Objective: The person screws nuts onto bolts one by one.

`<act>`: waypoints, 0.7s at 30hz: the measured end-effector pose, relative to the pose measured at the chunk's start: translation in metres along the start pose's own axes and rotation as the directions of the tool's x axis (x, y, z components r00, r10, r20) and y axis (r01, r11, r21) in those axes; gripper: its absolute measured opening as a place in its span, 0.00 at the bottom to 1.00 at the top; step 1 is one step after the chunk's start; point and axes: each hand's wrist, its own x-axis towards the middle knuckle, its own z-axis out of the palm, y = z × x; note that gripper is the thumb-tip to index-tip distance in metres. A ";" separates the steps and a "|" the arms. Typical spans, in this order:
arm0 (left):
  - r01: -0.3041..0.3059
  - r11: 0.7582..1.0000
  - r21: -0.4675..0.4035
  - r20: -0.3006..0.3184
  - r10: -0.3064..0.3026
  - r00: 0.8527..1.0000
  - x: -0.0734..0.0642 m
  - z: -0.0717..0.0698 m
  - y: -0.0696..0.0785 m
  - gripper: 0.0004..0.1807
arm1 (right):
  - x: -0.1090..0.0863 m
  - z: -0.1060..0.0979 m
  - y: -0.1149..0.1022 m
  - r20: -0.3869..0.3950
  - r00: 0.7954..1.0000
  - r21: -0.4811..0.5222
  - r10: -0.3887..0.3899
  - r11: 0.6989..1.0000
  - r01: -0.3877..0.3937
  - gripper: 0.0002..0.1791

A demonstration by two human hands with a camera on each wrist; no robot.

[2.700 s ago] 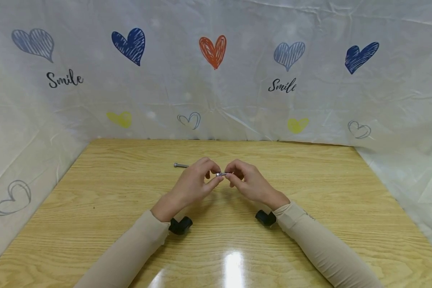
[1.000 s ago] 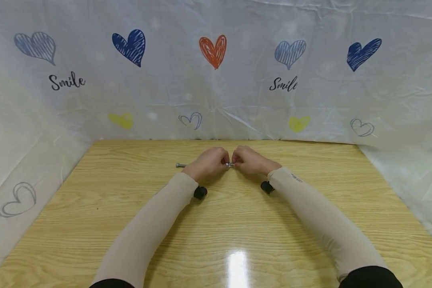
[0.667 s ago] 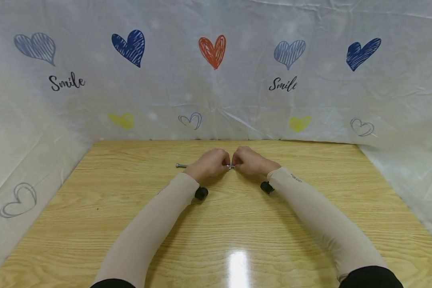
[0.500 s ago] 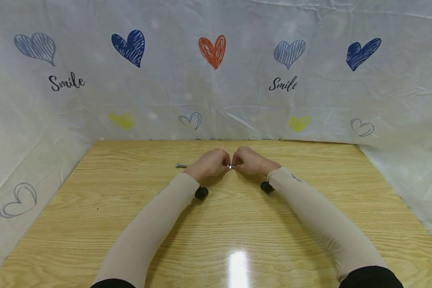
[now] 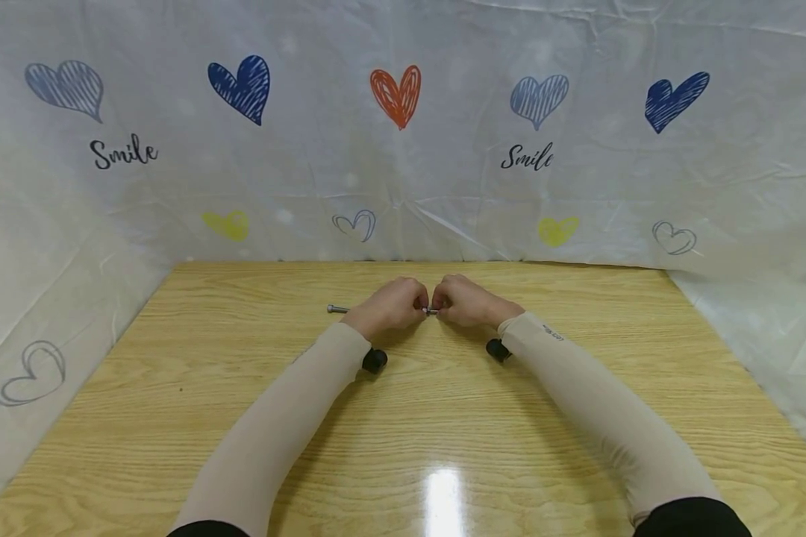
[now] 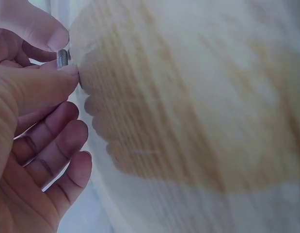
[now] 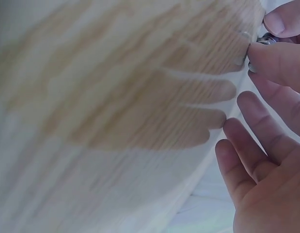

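Observation:
In the head view, my left hand (image 5: pixel 389 304) and right hand (image 5: pixel 469 301) meet over the far middle of the table, thumbs and fingertips nearly together. Between them they pinch a small silver bolt (image 5: pixel 431 311). Its threaded shank (image 6: pixel 62 58) sticks out past the left thumb in the left wrist view. A shiny, wider metal part (image 7: pixel 267 39) shows between the thumbs in the right wrist view; I cannot tell whether it is a nut or the bolt's head. Both hands' other fingers curve loosely. Another silver bolt (image 5: pixel 337 309) lies left of the left hand, partly hidden behind it.
The wooden table (image 5: pixel 416 418) reaches back to a pale hanging sheet (image 5: pixel 403 171) printed with hearts and words. A black wrist camera (image 5: pixel 375 361) sits under the left wrist, and another black camera (image 5: pixel 498 350) under the right.
Since 2.7 seconds ago both hands have moved farther back over the table, taking the small bolt along. Over the last second the hands have hardly shifted; the metal between the fingertips looks slightly turned.

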 end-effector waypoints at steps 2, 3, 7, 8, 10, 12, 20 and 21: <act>0.005 1.000 -0.008 -0.004 -0.005 1.000 -0.002 -0.001 0.000 0.07 | 0.000 -0.001 -0.001 0.002 1.000 0.007 0.000 1.000 0.000 0.03; 0.004 1.000 -0.014 -0.010 -0.004 1.000 -0.003 -0.002 -0.001 0.07 | 0.000 -0.001 -0.001 -0.001 1.000 0.010 -0.003 1.000 0.003 0.03; 0.009 0.999 -0.034 -0.035 -0.010 0.999 -0.008 -0.005 -0.002 0.09 | 0.000 -0.001 -0.002 -0.004 1.000 0.023 -0.003 1.000 0.003 0.04; 0.010 0.999 -0.038 -0.039 -0.011 0.999 -0.009 -0.005 -0.003 0.10 | -0.001 -0.001 -0.002 -0.004 1.000 0.026 0.000 1.000 0.000 0.05; 0.014 0.999 -0.039 -0.044 -0.016 0.999 -0.011 -0.006 -0.004 0.10 | -0.002 -0.002 -0.003 -0.002 1.000 0.041 0.010 0.999 -0.010 0.07; 0.011 0.999 -0.039 -0.047 -0.012 0.999 -0.014 -0.007 -0.005 0.11 | -0.003 -0.002 -0.005 -0.002 1.000 0.058 0.020 0.998 -0.020 0.09; -0.032 0.999 -0.009 -0.076 0.032 0.997 -0.032 -0.013 -0.008 0.12 | -0.007 -0.005 -0.014 -0.020 0.999 0.106 0.030 0.994 -0.028 0.09; -0.030 1.000 -0.009 -0.079 0.029 0.996 -0.034 -0.014 -0.008 0.12 | -0.007 -0.005 -0.015 -0.025 0.999 0.106 0.026 0.994 -0.023 0.10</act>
